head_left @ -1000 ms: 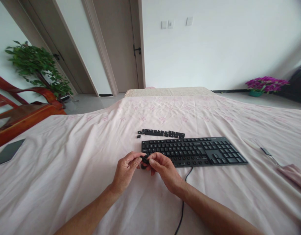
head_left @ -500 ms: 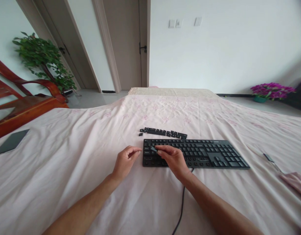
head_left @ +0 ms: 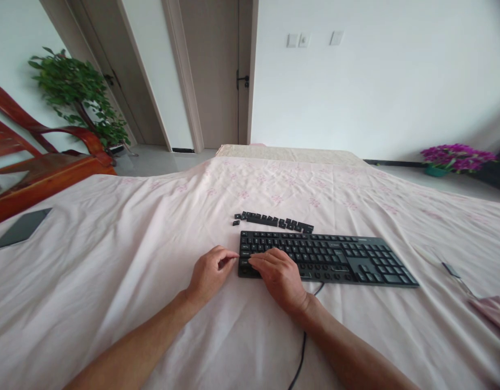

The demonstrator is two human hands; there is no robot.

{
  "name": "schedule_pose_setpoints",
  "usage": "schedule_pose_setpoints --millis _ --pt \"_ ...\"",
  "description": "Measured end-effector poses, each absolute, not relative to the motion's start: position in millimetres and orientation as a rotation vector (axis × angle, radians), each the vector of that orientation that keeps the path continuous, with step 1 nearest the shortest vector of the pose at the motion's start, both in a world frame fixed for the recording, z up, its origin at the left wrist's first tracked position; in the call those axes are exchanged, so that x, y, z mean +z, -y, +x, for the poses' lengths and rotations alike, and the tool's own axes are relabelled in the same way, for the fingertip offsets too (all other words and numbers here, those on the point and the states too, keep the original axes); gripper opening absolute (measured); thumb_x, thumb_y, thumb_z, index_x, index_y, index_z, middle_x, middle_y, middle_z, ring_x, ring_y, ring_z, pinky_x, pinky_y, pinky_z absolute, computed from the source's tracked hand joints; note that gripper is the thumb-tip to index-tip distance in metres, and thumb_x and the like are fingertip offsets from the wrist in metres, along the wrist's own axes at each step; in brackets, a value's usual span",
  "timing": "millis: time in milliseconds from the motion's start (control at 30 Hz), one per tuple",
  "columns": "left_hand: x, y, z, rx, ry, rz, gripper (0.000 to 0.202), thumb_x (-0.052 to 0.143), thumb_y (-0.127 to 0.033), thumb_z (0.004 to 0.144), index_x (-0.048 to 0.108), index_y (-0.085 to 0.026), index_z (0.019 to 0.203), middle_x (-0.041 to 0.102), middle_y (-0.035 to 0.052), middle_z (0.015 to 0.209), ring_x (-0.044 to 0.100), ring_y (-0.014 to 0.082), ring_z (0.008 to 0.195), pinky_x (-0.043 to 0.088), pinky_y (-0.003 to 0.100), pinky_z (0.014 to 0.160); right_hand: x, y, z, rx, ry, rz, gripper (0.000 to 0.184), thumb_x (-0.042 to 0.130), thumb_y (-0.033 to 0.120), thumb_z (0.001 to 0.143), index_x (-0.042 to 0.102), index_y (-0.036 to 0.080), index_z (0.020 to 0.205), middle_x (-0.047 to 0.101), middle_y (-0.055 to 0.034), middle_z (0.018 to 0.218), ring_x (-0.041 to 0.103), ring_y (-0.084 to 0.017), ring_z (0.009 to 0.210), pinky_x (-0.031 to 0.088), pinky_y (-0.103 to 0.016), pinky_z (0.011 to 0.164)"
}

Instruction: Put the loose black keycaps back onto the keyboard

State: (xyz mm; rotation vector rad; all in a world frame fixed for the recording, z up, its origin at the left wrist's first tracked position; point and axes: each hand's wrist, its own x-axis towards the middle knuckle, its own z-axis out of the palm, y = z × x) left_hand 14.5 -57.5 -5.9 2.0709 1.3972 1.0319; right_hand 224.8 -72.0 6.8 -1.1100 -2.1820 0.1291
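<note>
The black keyboard (head_left: 361, 260) lies on the pink cloth, and bare key positions show along its lower rows. My right hand (head_left: 280, 273) rests over its lower left part with the fingers together. Its fingertips are on a wide black keycap (head_left: 244, 262) at the left end; the thumb is hidden. Beside the keyboard's left edge is my left hand (head_left: 211, 272), thumb and index finger pinched, with nothing visible in them. Behind the keyboard lies a row of loose black keycaps (head_left: 266, 219), including one long one.
A black cable (head_left: 303, 352) runs from the keyboard toward me. At the right lie a small metal-ended tool (head_left: 450, 270) and a pink cloth bundle (head_left: 495, 311). A dark flat tablet-like thing (head_left: 22, 228) lies far left, near a wooden chair (head_left: 71, 165).
My right hand has lowered a keycap from above the keyboard onto its left end. My left hand stays pinched by the left edge. The view has shifted slightly.
</note>
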Motion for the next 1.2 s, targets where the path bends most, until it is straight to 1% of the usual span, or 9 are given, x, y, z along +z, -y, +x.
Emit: schedule_pose_setpoints --millis 133,300,533,700,900,1033,1200 --pt "-5 60 15 1.024 -1.405 2.092 0.016 0.055 -0.022 0.085 0.069 -0.023 0.093 0.065 0.0006 0.085 0.060 0.0116 0.074 0.048 0.022 0.069 6 71 224 0.020 2.261 -1.117 0.019 0.054 0.022 0.091 0.069 0.026 0.102 0.071 0.0007 0.104 0.057 -0.017 0.086 0.042 -0.032 0.079" --pt "-6 61 16 1.012 -1.379 2.132 0.018 0.057 -0.020 0.084 0.069 -0.025 0.096 0.066 0.0002 0.090 0.061 0.0110 0.075 0.049 0.022 0.070 8 72 223 -0.063 2.293 -1.113 0.017 0.054 0.024 0.092 0.069 0.024 0.100 0.071 -0.0006 0.101 0.056 -0.017 0.085 0.040 -0.032 0.076" --pt "-9 61 16 1.022 -1.328 2.229 0.018 0.059 -0.023 0.084 0.070 -0.027 0.099 0.067 0.0014 0.092 0.063 0.0135 0.084 0.050 0.024 0.076 10 72 221 -0.102 2.339 -1.100 0.016 0.054 0.023 0.091 0.068 0.023 0.100 0.070 -0.0026 0.099 0.054 -0.018 0.085 0.038 -0.033 0.074" --pt "-7 60 18 1.020 -1.307 2.280 0.015 0.059 -0.025 0.085 0.069 -0.024 0.096 0.067 0.0018 0.089 0.063 0.0139 0.082 0.051 0.024 0.074 15 74 219 -0.111 2.372 -1.109 0.018 0.051 0.020 0.092 0.068 0.023 0.097 0.069 -0.0040 0.098 0.053 -0.019 0.087 0.037 -0.034 0.074" --pt "-8 58 20 1.027 -1.284 2.351 0.013 0.057 -0.025 0.087 0.069 -0.023 0.093 0.066 0.0020 0.085 0.062 0.0131 0.079 0.050 0.023 0.072 18 75 218 -0.135 2.390 -1.086 0.019 0.050 0.022 0.093 0.068 0.022 0.097 0.068 -0.0055 0.094 0.052 -0.019 0.084 0.038 -0.033 0.073" --pt "-7 57 21 1.011 -1.284 2.379 0.013 0.057 -0.025 0.087 0.069 -0.023 0.092 0.065 0.0018 0.084 0.061 0.0127 0.078 0.050 0.022 0.070 16 75 217 -0.104 2.365 -1.105 0.018 0.051 0.022 0.092 0.068 0.021 0.097 0.068 -0.0054 0.093 0.052 -0.019 0.085 0.038 -0.034 0.075" --pt "-6 56 22 0.977 -1.301 2.448 0.013 0.056 -0.024 0.088 0.068 -0.022 0.093 0.064 0.0018 0.085 0.061 0.0126 0.078 0.050 0.022 0.071 16 74 216 -0.065 2.331 -1.104 0.015 0.053 0.018 0.091 0.067 0.019 0.094 0.067 -0.0045 0.091 0.052 -0.019 0.084 0.040 -0.032 0.076"
